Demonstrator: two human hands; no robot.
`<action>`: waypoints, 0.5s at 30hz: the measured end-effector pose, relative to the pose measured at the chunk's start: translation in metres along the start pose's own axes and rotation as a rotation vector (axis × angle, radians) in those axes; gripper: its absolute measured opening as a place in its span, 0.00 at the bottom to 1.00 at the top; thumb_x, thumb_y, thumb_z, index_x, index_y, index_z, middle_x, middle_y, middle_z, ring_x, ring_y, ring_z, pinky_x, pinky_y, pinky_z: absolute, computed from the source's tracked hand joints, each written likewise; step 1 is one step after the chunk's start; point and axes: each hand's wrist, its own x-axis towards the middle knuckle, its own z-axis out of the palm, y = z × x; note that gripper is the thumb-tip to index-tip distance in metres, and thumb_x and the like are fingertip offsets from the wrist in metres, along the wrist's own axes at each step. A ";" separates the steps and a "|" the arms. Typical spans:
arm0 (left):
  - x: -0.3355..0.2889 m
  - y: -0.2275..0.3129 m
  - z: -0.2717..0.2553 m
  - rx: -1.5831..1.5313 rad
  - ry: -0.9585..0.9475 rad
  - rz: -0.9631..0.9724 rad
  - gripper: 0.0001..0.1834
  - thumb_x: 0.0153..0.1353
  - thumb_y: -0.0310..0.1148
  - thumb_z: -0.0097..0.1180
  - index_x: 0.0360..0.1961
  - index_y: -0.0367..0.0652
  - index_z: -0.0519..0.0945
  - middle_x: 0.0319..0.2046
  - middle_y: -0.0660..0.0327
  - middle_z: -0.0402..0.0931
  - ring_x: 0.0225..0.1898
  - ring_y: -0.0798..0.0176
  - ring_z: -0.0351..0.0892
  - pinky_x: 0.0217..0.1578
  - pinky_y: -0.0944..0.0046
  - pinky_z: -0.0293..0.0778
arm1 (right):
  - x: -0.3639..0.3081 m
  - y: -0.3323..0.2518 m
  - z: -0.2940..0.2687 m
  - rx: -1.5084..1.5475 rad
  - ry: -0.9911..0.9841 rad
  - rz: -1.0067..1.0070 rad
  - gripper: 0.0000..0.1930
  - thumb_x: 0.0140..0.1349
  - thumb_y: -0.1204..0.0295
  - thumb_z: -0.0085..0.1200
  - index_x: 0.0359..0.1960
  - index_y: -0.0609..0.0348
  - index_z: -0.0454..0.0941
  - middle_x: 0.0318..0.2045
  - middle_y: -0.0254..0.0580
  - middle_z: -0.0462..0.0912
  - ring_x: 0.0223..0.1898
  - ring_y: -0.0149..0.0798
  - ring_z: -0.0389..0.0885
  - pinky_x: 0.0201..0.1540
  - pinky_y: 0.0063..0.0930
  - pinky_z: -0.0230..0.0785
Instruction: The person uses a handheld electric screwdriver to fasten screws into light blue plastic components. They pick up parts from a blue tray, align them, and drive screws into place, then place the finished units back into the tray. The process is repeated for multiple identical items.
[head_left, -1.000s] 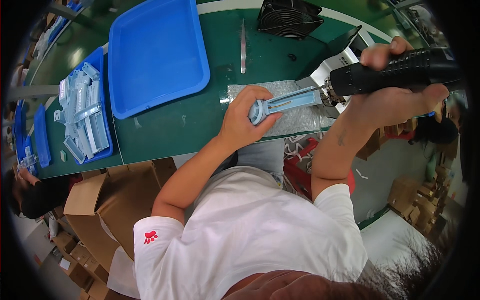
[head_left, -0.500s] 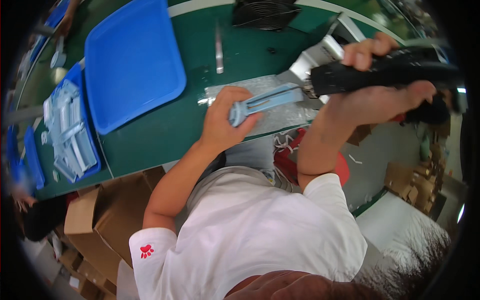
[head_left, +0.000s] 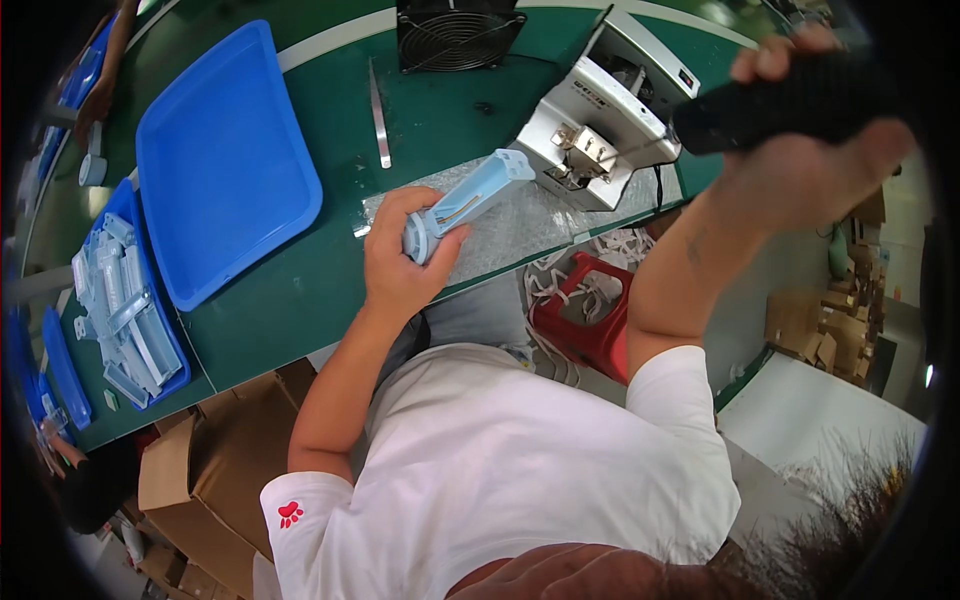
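My left hand (head_left: 400, 255) is closed around a long light-blue plastic housing (head_left: 485, 190), gripping its rounded end. The housing is tilted, its open side up, and a thin brass-coloured strip shows inside. Over at the right, my right hand (head_left: 800, 180) is wrapped around a black electric screwdriver (head_left: 780, 105), partly blurred. Its thin bit points left, over the front of a silver screw feeder (head_left: 560, 115); whether the tip touches the feeder I cannot tell. Under the hands lies a clear plastic sheet (head_left: 500, 235) on the green table (head_left: 260, 330).
An unfilled blue tray (head_left: 225, 170) lies at the left, beside a smaller blue tray (head_left: 183, 375) heaped with light-blue plastic parts (head_left: 125, 300). Tweezers (head_left: 379, 115) and a black fan (head_left: 460, 38) are farther back. A red stool (head_left: 590, 340) stands below the table edge; cardboard boxes (head_left: 215, 460) are at lower left.
The screwdriver has moved away from the light-blue housing, up and right, and its bit is now over the screw feeder. The left hand still holds the housing. The view has shifted slightly.
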 end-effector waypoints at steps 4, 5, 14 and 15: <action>-0.001 -0.002 -0.002 0.002 0.004 0.038 0.20 0.53 0.19 0.70 0.48 0.38 0.78 0.45 0.55 0.81 0.46 0.58 0.81 0.50 0.62 0.74 | -0.002 -0.003 0.028 -0.067 -0.127 -0.014 0.36 0.69 0.37 0.46 0.56 0.62 0.70 0.35 0.50 0.80 0.26 0.43 0.79 0.29 0.37 0.75; -0.001 -0.002 -0.002 0.005 0.000 0.053 0.21 0.53 0.19 0.70 0.48 0.38 0.78 0.45 0.54 0.81 0.46 0.58 0.81 0.50 0.62 0.75 | -0.007 -0.010 0.042 -0.077 -0.080 -0.008 0.33 0.72 0.39 0.44 0.55 0.62 0.69 0.33 0.48 0.79 0.25 0.40 0.78 0.28 0.33 0.74; 0.001 -0.006 0.000 -0.008 -0.017 0.118 0.22 0.52 0.19 0.71 0.48 0.40 0.78 0.46 0.54 0.83 0.47 0.56 0.82 0.49 0.59 0.76 | -0.039 -0.008 -0.004 0.853 -0.280 0.301 0.40 0.64 0.29 0.49 0.58 0.54 0.71 0.43 0.51 0.75 0.34 0.42 0.76 0.34 0.36 0.71; 0.003 -0.006 0.000 -0.007 0.024 0.137 0.21 0.49 0.23 0.75 0.45 0.39 0.80 0.42 0.53 0.82 0.44 0.50 0.82 0.44 0.56 0.78 | -0.037 -0.011 -0.001 0.884 -0.313 0.289 0.39 0.63 0.30 0.51 0.58 0.53 0.71 0.44 0.50 0.72 0.35 0.42 0.74 0.37 0.35 0.70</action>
